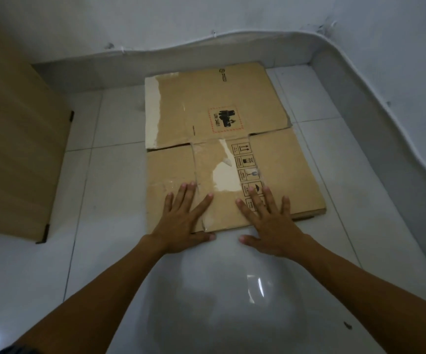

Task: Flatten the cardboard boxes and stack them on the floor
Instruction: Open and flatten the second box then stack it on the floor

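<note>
A flattened brown cardboard box [214, 118] lies on the white tiled floor, its flaps spread toward the far wall. It carries black handling symbols, a red-dashed label and torn white patches. My left hand [183, 221] lies palm down on the box's near edge, fingers spread. To its right, my right hand [268, 221] presses flat on the same edge over the printed symbols. Neither hand grips anything. Both thumbs reach onto the floor in front of the box.
A wooden panel [15, 149] with black corner fittings stands at the left. White walls close the far side, and a raised white curb [375, 118] curves along the right. The glossy tiled floor [99, 200] lies to the left of the box and under me.
</note>
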### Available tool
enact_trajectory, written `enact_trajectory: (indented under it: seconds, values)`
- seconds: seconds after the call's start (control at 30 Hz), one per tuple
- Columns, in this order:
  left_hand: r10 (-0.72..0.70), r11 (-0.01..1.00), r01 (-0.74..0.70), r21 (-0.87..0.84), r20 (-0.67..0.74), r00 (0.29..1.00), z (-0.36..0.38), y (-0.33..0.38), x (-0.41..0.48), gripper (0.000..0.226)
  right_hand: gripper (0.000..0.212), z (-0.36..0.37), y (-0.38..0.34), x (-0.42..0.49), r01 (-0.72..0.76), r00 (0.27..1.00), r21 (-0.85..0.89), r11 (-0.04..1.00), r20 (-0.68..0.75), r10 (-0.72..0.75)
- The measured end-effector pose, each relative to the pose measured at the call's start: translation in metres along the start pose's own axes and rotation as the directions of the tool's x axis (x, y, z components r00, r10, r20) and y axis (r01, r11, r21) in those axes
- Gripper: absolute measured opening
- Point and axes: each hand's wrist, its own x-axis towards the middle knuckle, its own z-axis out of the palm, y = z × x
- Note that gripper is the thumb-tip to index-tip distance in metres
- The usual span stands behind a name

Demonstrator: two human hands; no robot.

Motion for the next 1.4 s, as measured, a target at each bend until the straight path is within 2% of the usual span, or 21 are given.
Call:
enact_trajectory:
  seconds: [0.23, 0.3, 0.4, 0.43, 0.5, 0.57, 0.63, 0.73, 0.8, 0.93, 1.03, 1.13, 1.27, 1.4]
  values:
    - [0.026, 0.999, -0.026, -0.024, -0.011, 1.0, 0.006, -0.004, 0.002, 0.092, 0.118, 0.01, 0.0, 0.002, -0.001, 1.0, 0.006, 1.0, -0.012, 0.001]
    - [-0.003, 1.0, 0.005, -0.017, 0.065, 0.998, -0.002, 0.0, 0.003, 0.096, 0.126, 0.001, -0.001, 0.003, -0.015, 0.998, 0.002, 1.0, 0.063, 0.015]
    - [-0.058, 0.998, 0.058, 0.003, 0.224, 0.973, -0.039, 0.011, 0.002, 0.117, 0.128, -0.044, -0.007, 0.002, -0.025, 0.97, -0.045, 0.999, 0.242, 0.035]
    - [-0.079, 0.997, 0.081, 0.0, 0.229, 0.97, -0.059, 0.018, 0.001, 0.124, 0.123, -0.066, -0.011, -0.001, -0.016, 0.974, -0.045, 0.999, 0.225, 0.025]
    - [-0.114, 0.991, 0.123, -0.045, 0.168, 0.979, -0.111, 0.031, -0.003, 0.127, 0.111, -0.115, -0.021, -0.011, 0.009, 0.996, -0.007, 1.0, 0.092, -0.008]
    - [-0.135, 0.978, 0.144, -0.148, 0.069, 0.988, -0.172, 0.045, -0.018, 0.117, 0.085, -0.168, -0.036, -0.031, 0.046, 0.999, 0.047, 0.998, -0.027, -0.045]
    - [-0.178, 0.928, 0.145, -0.345, -0.065, 0.982, -0.234, 0.057, -0.042, 0.098, 0.073, -0.224, -0.054, -0.058, 0.068, 0.993, 0.155, 0.986, -0.108, -0.051]
    - [-0.263, 0.824, 0.145, -0.548, -0.144, 0.954, -0.334, 0.072, -0.099, 0.066, 0.077, -0.317, -0.087, -0.102, 0.104, 0.98, 0.278, 0.955, -0.191, -0.052]
    - [-0.355, 0.729, 0.173, -0.662, -0.15, 0.923, -0.407, 0.081, -0.145, 0.056, 0.068, -0.386, -0.112, -0.135, 0.152, 0.962, 0.325, 0.934, -0.267, -0.063]
    - [-0.48, 0.5, 0.158, -0.852, -0.12, 0.869, -0.557, 0.097, -0.256, 0.046, 0.063, -0.531, -0.176, -0.214, 0.184, 0.973, 0.453, 0.872, -0.21, -0.096]
    - [-0.52, 0.477, 0.147, -0.867, -0.144, 0.842, -0.638, 0.1, -0.346, 0.04, 0.069, -0.616, -0.234, -0.267, 0.202, 0.975, 0.458, 0.865, -0.174, -0.136]
    - [-0.557, 0.474, 0.109, -0.873, -0.202, 0.806, -0.681, 0.083, -0.426, 0.037, 0.077, -0.667, -0.297, -0.298, 0.26, 0.96, 0.412, 0.873, -0.207, -0.188]
    - [-0.587, 0.502, 0.049, -0.864, -0.299, 0.752, -0.704, 0.022, -0.524, 0.037, 0.073, -0.696, -0.397, -0.311, 0.306, 0.93, 0.334, 0.892, -0.306, -0.205]
    - [-0.637, 0.538, 0.043, -0.842, -0.372, 0.675, -0.726, -0.055, -0.623, 0.042, 0.07, -0.708, -0.506, -0.32, 0.315, 0.922, 0.383, 0.868, -0.339, -0.186]
